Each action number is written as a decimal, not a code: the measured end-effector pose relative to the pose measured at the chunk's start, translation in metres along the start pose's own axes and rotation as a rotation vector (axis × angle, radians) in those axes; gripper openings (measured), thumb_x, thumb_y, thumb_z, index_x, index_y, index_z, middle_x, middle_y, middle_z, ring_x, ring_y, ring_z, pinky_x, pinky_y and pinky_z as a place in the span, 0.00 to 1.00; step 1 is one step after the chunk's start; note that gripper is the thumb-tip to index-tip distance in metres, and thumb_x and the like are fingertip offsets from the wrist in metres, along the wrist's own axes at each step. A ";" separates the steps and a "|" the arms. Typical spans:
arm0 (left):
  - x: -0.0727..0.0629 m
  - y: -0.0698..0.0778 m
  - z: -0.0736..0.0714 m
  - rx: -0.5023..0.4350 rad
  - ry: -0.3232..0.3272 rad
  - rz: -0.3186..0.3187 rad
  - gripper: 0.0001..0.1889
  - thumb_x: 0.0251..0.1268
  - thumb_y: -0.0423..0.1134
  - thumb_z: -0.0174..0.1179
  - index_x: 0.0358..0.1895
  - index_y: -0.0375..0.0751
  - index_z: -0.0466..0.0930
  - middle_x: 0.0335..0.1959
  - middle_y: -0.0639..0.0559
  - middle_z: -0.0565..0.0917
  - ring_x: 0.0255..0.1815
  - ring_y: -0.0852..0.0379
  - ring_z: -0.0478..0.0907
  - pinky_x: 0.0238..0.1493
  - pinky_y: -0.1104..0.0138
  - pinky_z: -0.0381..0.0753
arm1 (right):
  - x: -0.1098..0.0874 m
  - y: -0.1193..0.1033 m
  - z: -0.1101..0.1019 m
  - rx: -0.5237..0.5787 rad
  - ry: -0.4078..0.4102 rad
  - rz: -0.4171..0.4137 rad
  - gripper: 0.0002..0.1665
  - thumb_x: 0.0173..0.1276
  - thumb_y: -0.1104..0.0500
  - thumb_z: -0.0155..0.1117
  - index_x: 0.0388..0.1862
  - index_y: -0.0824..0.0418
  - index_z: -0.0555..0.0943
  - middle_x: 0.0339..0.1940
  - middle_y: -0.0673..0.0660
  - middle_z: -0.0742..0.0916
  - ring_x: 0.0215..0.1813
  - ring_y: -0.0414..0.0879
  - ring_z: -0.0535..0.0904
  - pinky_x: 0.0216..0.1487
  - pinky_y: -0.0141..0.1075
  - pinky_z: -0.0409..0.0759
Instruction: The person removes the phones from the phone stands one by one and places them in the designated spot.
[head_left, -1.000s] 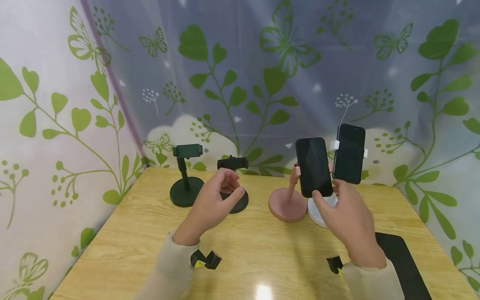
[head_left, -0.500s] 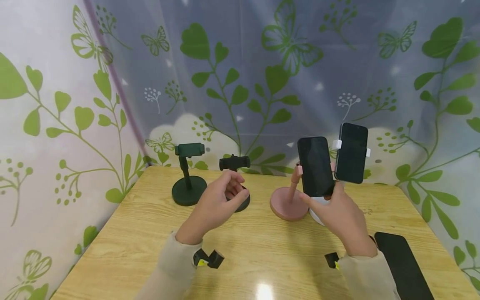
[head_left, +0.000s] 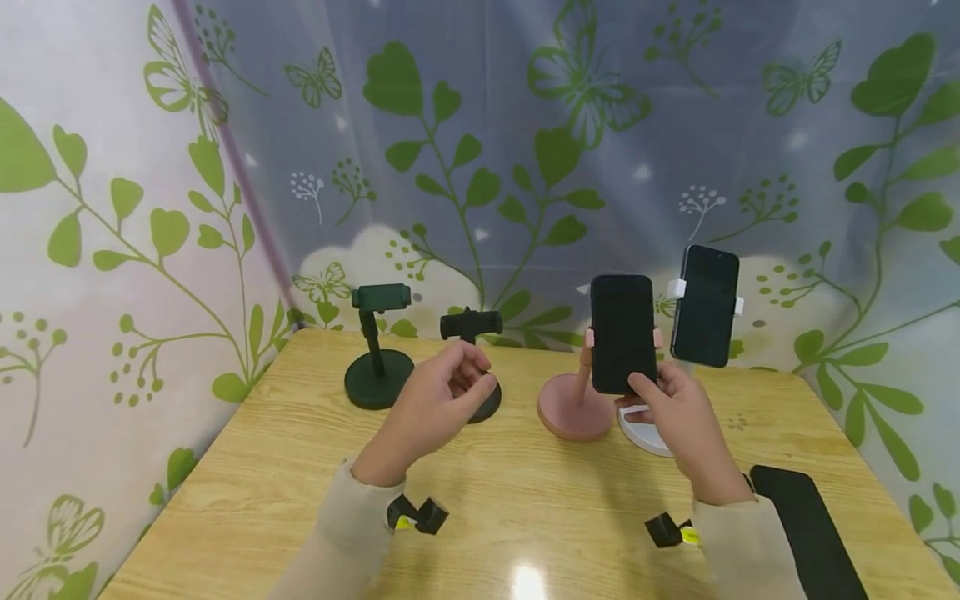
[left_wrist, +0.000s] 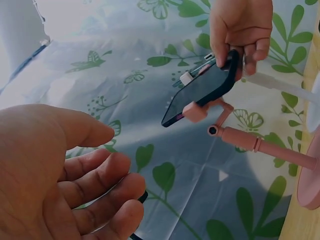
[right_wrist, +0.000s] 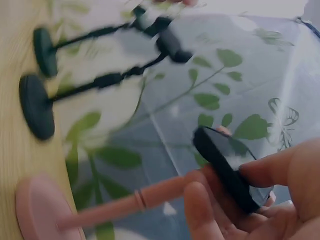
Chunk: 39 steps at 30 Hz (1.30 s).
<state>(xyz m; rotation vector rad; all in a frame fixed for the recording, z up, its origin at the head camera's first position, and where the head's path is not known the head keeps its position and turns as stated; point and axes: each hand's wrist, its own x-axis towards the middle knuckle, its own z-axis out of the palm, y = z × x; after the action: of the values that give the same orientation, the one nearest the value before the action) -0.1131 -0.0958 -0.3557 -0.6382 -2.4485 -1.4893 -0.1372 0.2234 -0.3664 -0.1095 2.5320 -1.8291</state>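
Note:
A dark phone (head_left: 622, 333) sits upright in the clamp of a pink phone stand (head_left: 568, 408). My right hand (head_left: 684, 429) pinches the phone's lower right corner, thumb on the screen and fingers behind it. In the right wrist view the thumb (right_wrist: 267, 172) presses the screen side at the phone's lower end. My left hand (head_left: 435, 404) hovers in front of a black phone stand (head_left: 471, 324), fingers loosely curled and holding nothing. The left wrist view shows that hand (left_wrist: 75, 175) well apart from the pink clamp (left_wrist: 195, 111).
Behind my right hand a white stand (head_left: 647, 437) holds another phone (head_left: 707, 307). A dark green stand (head_left: 378, 379) is at the back left of the wooden table (head_left: 247, 500). One large dark phone-shaped slab (head_left: 806, 533) lies at the right. A leaf-patterned curtain (head_left: 480, 167) hangs behind.
The phone in the pink stand has turned more square to the head camera. My right hand shifted its grip, thumb coming back onto the lower right of the screen. The left hand barely moved.

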 end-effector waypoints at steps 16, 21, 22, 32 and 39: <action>-0.001 -0.001 -0.002 0.049 -0.059 0.003 0.04 0.78 0.43 0.60 0.47 0.50 0.78 0.33 0.58 0.81 0.30 0.59 0.77 0.35 0.63 0.79 | -0.002 0.005 0.012 0.229 -0.081 -0.105 0.34 0.82 0.51 0.56 0.76 0.69 0.65 0.60 0.49 0.83 0.54 0.37 0.86 0.55 0.33 0.83; -0.001 -0.001 -0.005 0.051 -0.041 0.001 0.03 0.78 0.43 0.60 0.46 0.51 0.78 0.33 0.58 0.81 0.30 0.59 0.77 0.35 0.63 0.79 | -0.005 0.000 0.012 0.262 -0.108 -0.149 0.32 0.81 0.52 0.58 0.75 0.69 0.66 0.59 0.46 0.84 0.55 0.38 0.86 0.55 0.33 0.84; -0.002 -0.001 -0.006 0.050 -0.043 0.001 0.03 0.78 0.43 0.60 0.46 0.51 0.78 0.33 0.58 0.81 0.30 0.59 0.77 0.35 0.63 0.79 | -0.006 -0.002 0.013 0.265 -0.114 -0.153 0.32 0.81 0.52 0.58 0.75 0.69 0.67 0.58 0.45 0.84 0.55 0.38 0.86 0.55 0.33 0.84; -0.004 0.002 -0.013 0.015 -0.060 0.029 0.05 0.78 0.45 0.61 0.47 0.51 0.79 0.34 0.57 0.82 0.31 0.57 0.78 0.35 0.63 0.79 | -0.029 -0.027 0.017 0.277 -0.234 -0.204 0.27 0.82 0.57 0.57 0.73 0.70 0.68 0.58 0.51 0.85 0.54 0.42 0.86 0.56 0.35 0.84; -0.008 0.008 -0.021 -0.058 -0.131 0.087 0.05 0.76 0.46 0.64 0.46 0.52 0.80 0.35 0.58 0.83 0.29 0.57 0.79 0.33 0.62 0.80 | -0.047 -0.040 0.025 0.301 -0.368 -0.253 0.23 0.83 0.61 0.53 0.70 0.70 0.70 0.59 0.54 0.84 0.55 0.45 0.85 0.55 0.37 0.84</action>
<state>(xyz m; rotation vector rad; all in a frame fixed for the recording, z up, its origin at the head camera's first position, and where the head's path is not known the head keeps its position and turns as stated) -0.1035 -0.1127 -0.3427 -0.8675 -2.4448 -1.5348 -0.0869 0.1906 -0.3377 -0.7155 2.0492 -2.0235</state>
